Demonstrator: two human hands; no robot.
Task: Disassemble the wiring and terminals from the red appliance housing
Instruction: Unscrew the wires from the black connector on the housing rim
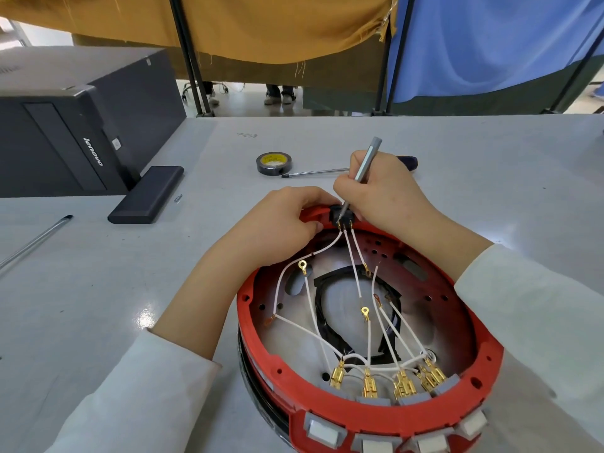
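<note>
Red plastic makes the round housing [369, 407], which sits on the grey table [490, 191] right in front of the person. It lies open side up, so the white wires [354, 273] and gold terminals [369, 384] inside are easy to reach.

From the head camera, the left hand [277, 223] curls its fingers over the far rim of the housing, probably to keep it from sliding. The right hand [382, 194] grips a thin grey screwdriver [364, 168] like a pencil. Its tip touches the small black switch block [341, 215] on the far rim, where three wires join. That looks like the part being worked loose.

A roll of tape [274, 162] and a second screwdriver [327, 172] lie farther back, out of the way.
</note>
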